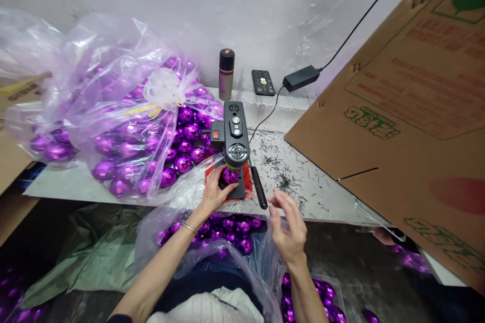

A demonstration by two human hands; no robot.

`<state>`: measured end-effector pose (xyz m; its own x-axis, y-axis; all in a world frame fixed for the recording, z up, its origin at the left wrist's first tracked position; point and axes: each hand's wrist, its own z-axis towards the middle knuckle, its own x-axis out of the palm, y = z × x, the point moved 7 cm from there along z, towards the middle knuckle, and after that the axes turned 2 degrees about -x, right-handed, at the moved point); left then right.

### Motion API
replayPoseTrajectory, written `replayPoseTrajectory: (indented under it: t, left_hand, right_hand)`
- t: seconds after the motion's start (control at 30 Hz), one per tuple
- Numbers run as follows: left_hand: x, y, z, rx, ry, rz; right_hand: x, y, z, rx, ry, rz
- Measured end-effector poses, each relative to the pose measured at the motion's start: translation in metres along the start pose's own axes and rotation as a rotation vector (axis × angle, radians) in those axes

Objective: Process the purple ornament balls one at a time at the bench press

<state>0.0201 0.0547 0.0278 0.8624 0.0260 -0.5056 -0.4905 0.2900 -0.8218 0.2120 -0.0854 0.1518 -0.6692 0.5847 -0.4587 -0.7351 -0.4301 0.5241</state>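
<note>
My left hand [217,191] grips a shiny purple mirror-ball ornament [230,175] between thumb and fingers. It holds the ball beneath the head of a small black bench press [235,133], above the press's base plate. The press's lever, with a black handle [258,189], slants down on the right side. Just right of the handle's end is my right hand [290,224], raised, with loosely bent fingers apart and nothing visible in them. Many small dark pins [285,181] lie scattered over the table right of the press.
Clear plastic bags of purple balls [125,146] crowd the left. An open bag of balls [231,227] lies at my lap. A bottle [226,75], a phone [262,83] and a power adapter [301,78] stand behind. A large cardboard box [401,111] leans at right.
</note>
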Motion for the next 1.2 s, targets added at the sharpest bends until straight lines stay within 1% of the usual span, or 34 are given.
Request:
replayPoseTrajectory:
  t: [0.03,0.1,0.2,0.33,0.43,0.53,0.67,0.77,0.87,1.03,1.2]
  left_hand:
    - [0.000,-0.001,0.000,-0.002,-0.005,-0.002]
    - [0.000,-0.003,0.000,-0.007,-0.014,-0.002]
    - [-0.001,-0.006,0.000,-0.007,-0.023,-0.021]
    - [-0.002,-0.010,-0.001,0.036,-0.023,-0.075]
    - [-0.002,-0.011,-0.001,0.045,0.000,-0.094]
    - [-0.001,-0.010,-0.001,0.031,0.015,-0.099]
    - [0.000,-0.009,-0.001,0.032,0.003,-0.111]
    - [0.001,-0.009,-0.001,0.039,0.003,-0.124]
    - [0.001,-0.008,-0.002,0.045,0.005,-0.120]
    - [0.001,-0.008,-0.003,0.073,-0.016,-0.091]
    - [0.002,-0.009,-0.004,0.102,-0.039,-0.065]
  right_hand:
    - [-0.004,0.003,0.013,-0.051,-0.040,-0.011]
    - [-0.004,0.010,0.035,-0.150,-0.079,-0.012]
    - [0.007,0.022,0.057,-0.279,-0.046,-0.011]
    - [0.020,0.036,0.070,-0.388,0.002,-0.028]
    - [0.023,0.045,0.073,-0.430,-0.011,0.034]
    - [0.027,0.050,0.074,-0.406,-0.040,0.087]
    - [0.040,0.045,0.068,-0.324,-0.116,0.074]
    - [0.051,0.038,0.054,-0.358,-0.175,0.061]
    - [0.060,0.029,0.040,-0.369,-0.194,0.042]
    - [0.065,0.020,0.030,-0.345,-0.240,0.119]
    - [0.068,0.014,0.024,-0.323,-0.298,0.118]
